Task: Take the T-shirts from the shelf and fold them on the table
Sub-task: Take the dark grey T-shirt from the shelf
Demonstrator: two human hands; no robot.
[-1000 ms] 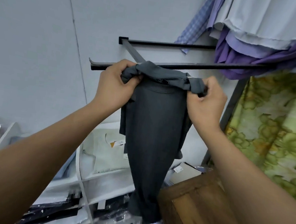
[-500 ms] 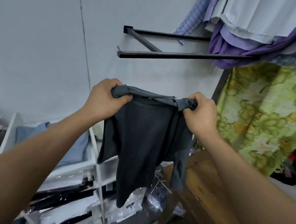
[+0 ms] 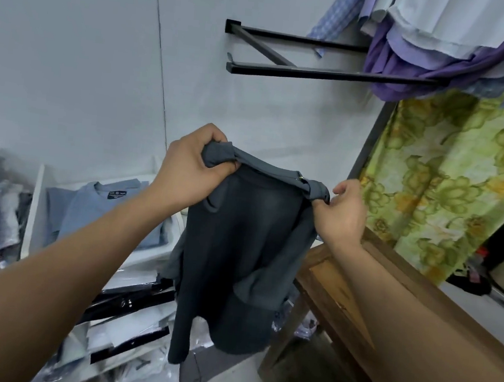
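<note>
A dark grey T-shirt (image 3: 238,251) hangs in the air in front of me, held by its two shoulders. My left hand (image 3: 191,165) grips the bunched left shoulder. My right hand (image 3: 341,212) pinches the right shoulder at its edge. The shirt's body droops down past the corner of the wooden table (image 3: 344,281), which lies under my right forearm. The black wall rack (image 3: 319,73) is above, with nothing on its near end.
Purple, white and checked garments (image 3: 431,38) hang on the rack at the upper right. A green flowered curtain (image 3: 451,180) hangs behind the table. White shelves (image 3: 37,205) at the left hold a folded blue T-shirt (image 3: 108,210) and several bagged clothes.
Both hands have brought the grey T-shirt down and away from the black rack toward the table. The view has swung left and the shirt hangs wider.
</note>
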